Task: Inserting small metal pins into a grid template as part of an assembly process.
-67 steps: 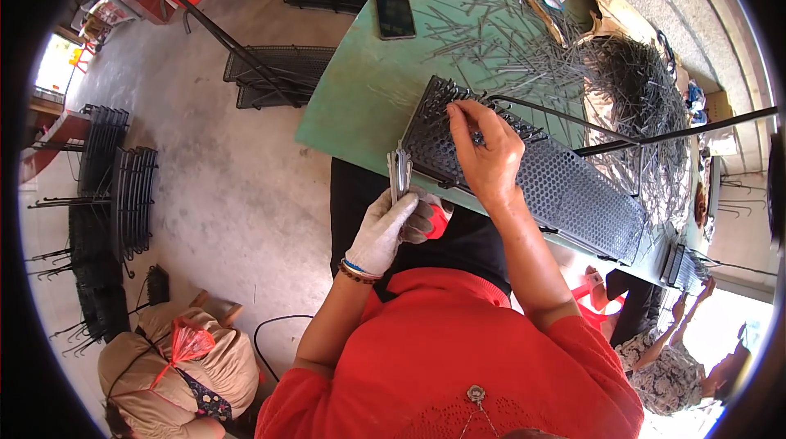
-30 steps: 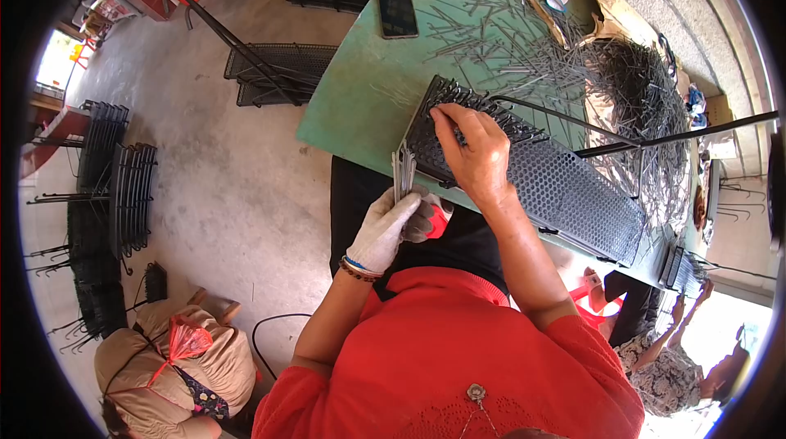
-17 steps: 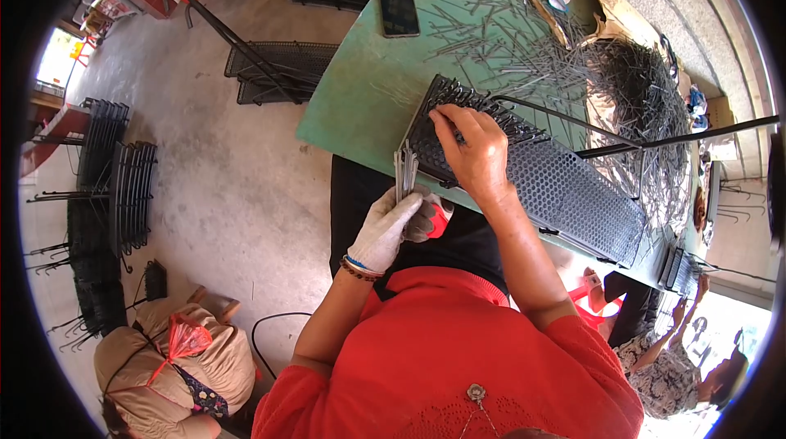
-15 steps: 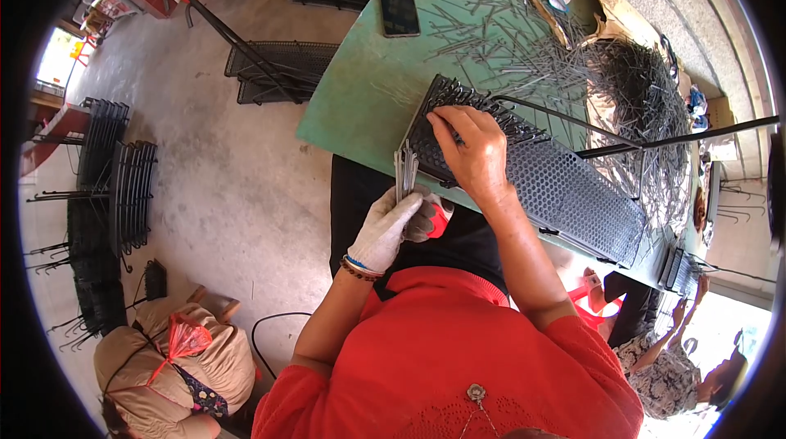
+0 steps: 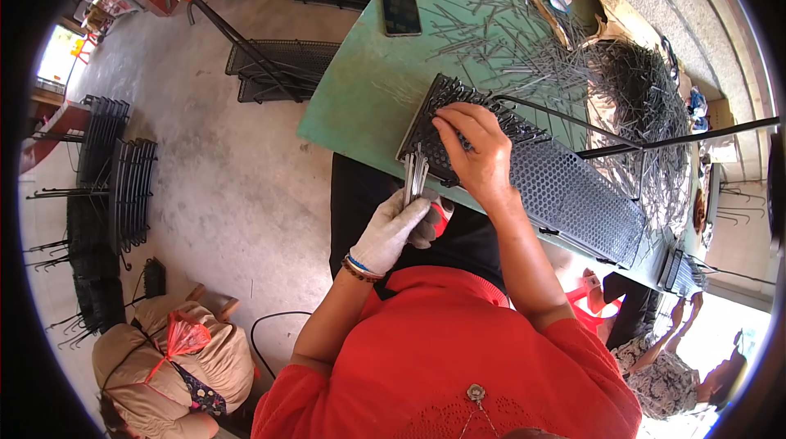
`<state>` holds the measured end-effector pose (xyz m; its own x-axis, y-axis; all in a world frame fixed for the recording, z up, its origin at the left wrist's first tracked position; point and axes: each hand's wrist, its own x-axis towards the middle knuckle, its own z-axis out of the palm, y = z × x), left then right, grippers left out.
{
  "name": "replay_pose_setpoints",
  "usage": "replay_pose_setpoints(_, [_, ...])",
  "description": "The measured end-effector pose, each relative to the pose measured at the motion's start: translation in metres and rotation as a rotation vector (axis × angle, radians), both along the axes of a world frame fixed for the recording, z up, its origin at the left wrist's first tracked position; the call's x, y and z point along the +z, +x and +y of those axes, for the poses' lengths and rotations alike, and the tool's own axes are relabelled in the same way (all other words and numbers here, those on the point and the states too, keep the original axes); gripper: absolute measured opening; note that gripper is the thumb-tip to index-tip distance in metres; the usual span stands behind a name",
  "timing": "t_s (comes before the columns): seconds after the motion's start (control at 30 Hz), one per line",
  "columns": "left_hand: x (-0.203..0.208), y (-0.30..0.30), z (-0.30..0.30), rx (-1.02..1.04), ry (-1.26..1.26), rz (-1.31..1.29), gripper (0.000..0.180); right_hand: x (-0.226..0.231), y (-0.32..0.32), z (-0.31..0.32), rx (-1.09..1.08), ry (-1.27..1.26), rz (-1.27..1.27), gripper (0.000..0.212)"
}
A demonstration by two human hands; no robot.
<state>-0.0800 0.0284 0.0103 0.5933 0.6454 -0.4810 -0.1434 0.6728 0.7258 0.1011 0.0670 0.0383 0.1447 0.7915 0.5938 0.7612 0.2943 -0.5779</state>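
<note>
In my left hand (image 5: 388, 231), which wears a whitish glove with a red patch, a bundle of thin metal rods (image 5: 415, 175) stands upright, its tips close to the table edge. My bare right hand (image 5: 481, 152) is over the left end of a long black perforated metal panel (image 5: 577, 197). Its thumb and fingers are pinched together; whatever lies between them is hidden. Many short rods (image 5: 458, 95) stick up from the panel's holes around the fingertips. The panel rests on a green table, and a bent black bar (image 5: 565, 121) runs beside it.
Loose rods (image 5: 491, 29) lie scattered across the green table (image 5: 352, 95), with a dense heap (image 5: 647, 95) at the right. A phone (image 5: 400, 9) lies near the far edge. Black racks (image 5: 131, 197) stand on the left floor beside a tan bundle (image 5: 172, 365). Another person (image 5: 663, 377) sits at lower right.
My left hand has shifted slightly to the right with the rods, toward the panel. The right hand has moved a little right, still pinched over the panel's left end.
</note>
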Motion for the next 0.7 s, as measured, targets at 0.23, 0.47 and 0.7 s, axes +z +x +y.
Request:
replay_pose_setpoints(0.23, [0.006,0.0,0.0,-0.112,0.007,-0.067,0.033,-0.008,0.011,-0.003,0.021,-0.005,-0.057,0.016])
replay_pose_setpoints(0.47, [0.003,0.0,-0.003,-0.138,0.038,-0.03,0.028,-0.004,0.007,-0.001,0.109,0.012,-0.164,0.017])
replay_pose_setpoints(0.7, [0.002,-0.001,-0.003,-0.167,0.027,-0.019,0.031,0.006,0.016,-0.002,0.15,-0.025,-0.221,0.015])
